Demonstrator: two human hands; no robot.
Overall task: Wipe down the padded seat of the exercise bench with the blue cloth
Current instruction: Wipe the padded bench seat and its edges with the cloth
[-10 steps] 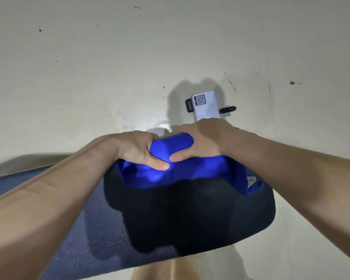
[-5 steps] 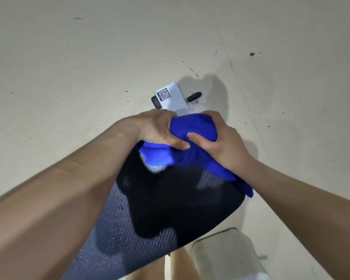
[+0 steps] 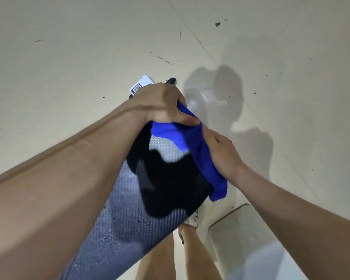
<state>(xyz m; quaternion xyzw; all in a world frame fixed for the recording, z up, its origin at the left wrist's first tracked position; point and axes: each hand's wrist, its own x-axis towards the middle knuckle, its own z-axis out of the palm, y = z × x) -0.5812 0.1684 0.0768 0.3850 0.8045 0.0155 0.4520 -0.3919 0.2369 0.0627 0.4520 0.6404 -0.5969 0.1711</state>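
Observation:
The padded seat (image 3: 129, 215) is dark with a woven grey pattern and runs from the lower left up to the middle; small droplets speckle its lower part. The blue cloth (image 3: 198, 150) is draped over the seat's far end and down its right edge. My left hand (image 3: 160, 104) grips the cloth at the far tip of the seat, thumb pressed on the fabric. My right hand (image 3: 222, 154) clutches the cloth along the right edge. A dark shadow covers the middle of the seat.
A white part with a QR label (image 3: 138, 85) and a black knob (image 3: 171, 80) peek out beyond my left hand. The pale floor (image 3: 69, 57) lies all around. My legs (image 3: 170, 257) and a shoe (image 3: 194, 217) show below the seat's right edge.
The view has swung, so the seat now runs more steeply upward. Both hands slid the cloth rightward round the seat's end; my right hand moved down the right edge.

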